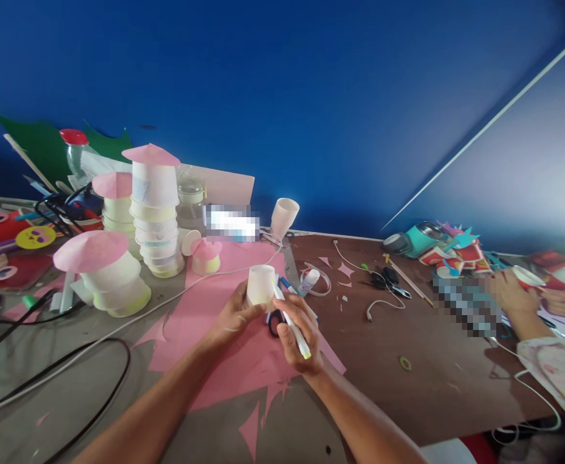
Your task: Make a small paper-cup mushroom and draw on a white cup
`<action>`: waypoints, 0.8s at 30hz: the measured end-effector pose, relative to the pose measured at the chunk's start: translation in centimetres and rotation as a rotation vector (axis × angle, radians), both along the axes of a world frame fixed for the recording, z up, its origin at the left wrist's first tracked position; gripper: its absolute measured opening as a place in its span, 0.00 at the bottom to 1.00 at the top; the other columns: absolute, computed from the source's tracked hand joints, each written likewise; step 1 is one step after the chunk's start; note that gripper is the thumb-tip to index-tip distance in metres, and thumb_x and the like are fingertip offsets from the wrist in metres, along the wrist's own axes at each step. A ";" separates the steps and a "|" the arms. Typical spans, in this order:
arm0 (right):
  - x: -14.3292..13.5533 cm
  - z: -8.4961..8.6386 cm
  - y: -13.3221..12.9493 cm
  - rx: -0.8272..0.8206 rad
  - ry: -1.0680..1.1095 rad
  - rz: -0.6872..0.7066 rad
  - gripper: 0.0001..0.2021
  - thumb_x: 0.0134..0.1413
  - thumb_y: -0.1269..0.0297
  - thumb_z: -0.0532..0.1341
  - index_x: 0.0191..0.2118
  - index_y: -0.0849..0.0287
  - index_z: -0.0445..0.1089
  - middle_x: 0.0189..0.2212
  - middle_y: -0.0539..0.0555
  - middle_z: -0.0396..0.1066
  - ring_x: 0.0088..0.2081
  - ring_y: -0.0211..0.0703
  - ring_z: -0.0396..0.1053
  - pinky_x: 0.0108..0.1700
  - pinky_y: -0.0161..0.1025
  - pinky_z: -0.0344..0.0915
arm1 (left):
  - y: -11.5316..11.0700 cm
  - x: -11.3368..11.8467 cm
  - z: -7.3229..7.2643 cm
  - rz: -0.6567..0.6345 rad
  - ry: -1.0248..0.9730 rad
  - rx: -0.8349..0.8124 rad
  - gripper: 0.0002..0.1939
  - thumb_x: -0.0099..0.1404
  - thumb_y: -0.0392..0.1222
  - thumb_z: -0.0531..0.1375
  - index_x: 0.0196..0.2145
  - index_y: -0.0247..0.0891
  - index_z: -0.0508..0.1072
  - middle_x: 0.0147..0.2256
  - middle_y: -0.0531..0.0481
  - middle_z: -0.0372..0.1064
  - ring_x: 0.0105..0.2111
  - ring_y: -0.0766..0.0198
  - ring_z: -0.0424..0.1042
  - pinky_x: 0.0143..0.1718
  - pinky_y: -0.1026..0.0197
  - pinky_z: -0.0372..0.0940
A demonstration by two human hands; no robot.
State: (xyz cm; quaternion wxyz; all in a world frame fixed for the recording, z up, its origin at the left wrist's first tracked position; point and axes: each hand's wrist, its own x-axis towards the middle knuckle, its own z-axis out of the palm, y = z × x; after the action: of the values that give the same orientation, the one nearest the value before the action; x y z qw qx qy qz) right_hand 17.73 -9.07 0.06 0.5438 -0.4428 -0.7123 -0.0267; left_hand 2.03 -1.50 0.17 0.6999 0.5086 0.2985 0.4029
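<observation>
In my left hand [236, 316] is a small white paper cup [261, 283], turned with its narrower end up. My right hand [301, 335] grips a white marker [296, 327] with a yellow-green end, its upper tip against or close to the cup's right side. Beneath both hands lies a pink paper sheet [224, 361]. Partly hidden behind my right hand are dark scissor handles [275, 322]. A glue bottle [310, 281] with a white cap and a blue pen [288, 285] are just beyond it.
Stacked cups [156, 219] with pink paper cones stand left, beside a shorter pink-topped stack [113, 283]. A pale cup [285, 216] is at the back. White cables [161, 303] cross the table. At right, a co-worker's hands [518, 299] hold a red-and-white cup [528, 277].
</observation>
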 end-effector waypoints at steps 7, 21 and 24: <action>-0.3 0.8 0.3 -0.007 0.039 0.024 0.18 0.65 0.70 0.56 0.59 0.53 0.69 0.40 0.57 0.78 0.46 0.51 0.78 0.48 0.49 0.77 | 0.3 0.1 -0.7 0.024 0.005 -0.029 0.32 0.54 0.49 0.73 0.55 0.38 0.73 0.51 0.41 0.76 0.52 0.44 0.73 0.51 0.50 0.67; -0.4 -0.9 1.1 -0.053 0.124 -0.126 0.19 0.71 0.67 0.52 0.64 0.54 0.62 0.38 0.54 0.76 0.38 0.45 0.77 0.45 0.46 0.76 | -0.2 0.3 -1.1 0.200 0.010 0.031 0.24 0.56 0.47 0.71 0.48 0.40 0.72 0.45 0.46 0.74 0.48 0.49 0.72 0.50 0.51 0.65; -0.3 -1.0 1.3 -0.064 0.111 -0.152 0.19 0.70 0.67 0.53 0.64 0.56 0.61 0.39 0.56 0.76 0.38 0.46 0.77 0.44 0.45 0.76 | -0.5 0.2 -1.1 0.265 0.073 0.159 0.26 0.58 0.46 0.70 0.52 0.42 0.71 0.51 0.44 0.73 0.52 0.48 0.70 0.55 0.51 0.63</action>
State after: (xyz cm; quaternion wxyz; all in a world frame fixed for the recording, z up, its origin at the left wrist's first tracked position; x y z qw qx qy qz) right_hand 17.39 -7.76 -0.98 0.5646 -0.5136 -0.6458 -0.0207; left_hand 2.20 -1.95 -0.90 0.5869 0.5328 0.3554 0.4952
